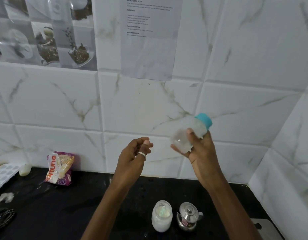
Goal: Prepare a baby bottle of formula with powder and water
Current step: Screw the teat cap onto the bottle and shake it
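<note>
The baby bottle [180,138] is cloudy white with a turquoise collar [204,119]. The wall tiles [63,101] are white with grey-brown marble veins, the countertop [63,213] black. The packet [59,168] is purple and orange, the powder jar [161,216] white, the kettle [188,215] silver

The wall sheet [149,40] reads "TASK GOAL", "TASK DESCRIPTION"; the packet [59,168] shows "ortune".
</note>
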The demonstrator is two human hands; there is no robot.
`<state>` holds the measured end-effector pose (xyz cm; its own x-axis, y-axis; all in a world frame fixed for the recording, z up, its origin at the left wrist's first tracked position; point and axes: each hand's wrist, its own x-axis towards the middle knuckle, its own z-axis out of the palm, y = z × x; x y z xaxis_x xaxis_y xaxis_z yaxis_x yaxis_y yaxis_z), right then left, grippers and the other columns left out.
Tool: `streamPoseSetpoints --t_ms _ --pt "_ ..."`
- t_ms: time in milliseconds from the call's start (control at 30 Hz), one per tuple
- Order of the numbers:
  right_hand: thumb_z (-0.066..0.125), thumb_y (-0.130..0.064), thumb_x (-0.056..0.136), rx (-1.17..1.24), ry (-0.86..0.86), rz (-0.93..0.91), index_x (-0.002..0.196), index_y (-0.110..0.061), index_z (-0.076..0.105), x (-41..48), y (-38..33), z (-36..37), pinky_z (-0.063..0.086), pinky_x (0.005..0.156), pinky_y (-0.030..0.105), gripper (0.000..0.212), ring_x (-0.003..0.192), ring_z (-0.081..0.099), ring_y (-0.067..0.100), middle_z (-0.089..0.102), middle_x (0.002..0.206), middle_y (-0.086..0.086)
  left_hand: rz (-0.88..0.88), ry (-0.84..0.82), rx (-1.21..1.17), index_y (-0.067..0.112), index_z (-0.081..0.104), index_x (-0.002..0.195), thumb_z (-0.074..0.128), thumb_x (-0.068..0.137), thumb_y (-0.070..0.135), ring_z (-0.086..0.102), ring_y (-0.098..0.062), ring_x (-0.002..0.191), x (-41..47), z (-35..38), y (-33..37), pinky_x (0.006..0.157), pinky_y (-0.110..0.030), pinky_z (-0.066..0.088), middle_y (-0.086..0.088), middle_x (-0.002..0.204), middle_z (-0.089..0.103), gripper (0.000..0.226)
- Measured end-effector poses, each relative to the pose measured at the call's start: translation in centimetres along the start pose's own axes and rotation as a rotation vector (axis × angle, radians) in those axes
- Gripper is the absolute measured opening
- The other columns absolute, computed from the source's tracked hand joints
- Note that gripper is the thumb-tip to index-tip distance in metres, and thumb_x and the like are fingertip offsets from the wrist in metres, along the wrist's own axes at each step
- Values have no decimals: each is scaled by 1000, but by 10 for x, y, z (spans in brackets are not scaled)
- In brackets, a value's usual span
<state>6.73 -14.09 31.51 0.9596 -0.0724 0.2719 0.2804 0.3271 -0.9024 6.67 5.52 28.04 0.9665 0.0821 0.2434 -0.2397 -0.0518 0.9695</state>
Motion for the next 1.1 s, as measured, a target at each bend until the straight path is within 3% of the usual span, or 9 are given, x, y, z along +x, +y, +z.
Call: streamPoseSetpoints --t_ms 100,200,333,500,633,767,867,1000,1100 --pt "90 -49 67 -151 -143 60 136 -24 55 0 3 -4 59 94 55 81 122 67 32 71 125 9 -3 10 -9 36 65 115 52 104 38 70 1 98 1 -1 0 94 -32 57 20 105 74 18" --pt "86 -45 76 65 -2 5 142 -16 51 2 -1 -6 61 86 54 80 119 69 30 70 127 7 -6 4 -5 36 65 115 52 103 40 70 2 98 0 -2 0 94 -31 56 22 105 74 18" --pt "93 -58 60 -141 -96 59 137 -27 52 -2 8 -1 57 96 60 93 119 69 30 71 123 4 5 12 -4 36 65 114 52 103 38 70 1 98 -1 -4 0 95 -32 56 22 104 74 17" --pt "89 -40 73 124 21 12 145 -15 46 1 2 -3 61 87 55 88 122 67 35 62 135 18 1 3 8 37 65 115 52 102 41 70 3 97 -2 -3 1 95 -31 56 24 103 74 18" --pt "97 -55 54 -99 -114 78 142 -23 50 -3 9 0 58 97 57 105 123 65 37 64 134 17 -2 12 -1 36 65 115 51 104 38 69 2 97 -2 -6 1 96 -32 56 21 105 74 17" --pt "89 -41 68 83 5 29 143 -15 48 -1 5 -6 59 93 55 90 124 66 36 63 133 18 -9 11 -6 35 65 116 52 103 40 70 2 98 -3 -6 4 96 -33 56 23 105 74 19" --pt "95 -46 62 -121 -140 114 135 -26 56 -4 11 -5 60 92 49 85 123 66 35 66 129 14 -3 22 -8 34 66 116 52 104 38 70 2 98 -3 -7 4 97 -34 56 21 105 74 19" --pt "99 -50 52 79 0 47 141 -18 51 -1 9 -6 60 91 54 106 121 68 33 65 129 13 -3 18 -7 35 66 116 52 103 41 70 2 99 -2 -6 6 96 -34 57 20 105 75 20" --pt "98 -58 49 -80 -66 93 137 -24 53 -4 8 1 58 96 56 105 122 67 33 64 131 14 4 18 5 36 66 115 52 103 40 70 1 99 0 -8 6 98 -35 56 18 107 75 18"
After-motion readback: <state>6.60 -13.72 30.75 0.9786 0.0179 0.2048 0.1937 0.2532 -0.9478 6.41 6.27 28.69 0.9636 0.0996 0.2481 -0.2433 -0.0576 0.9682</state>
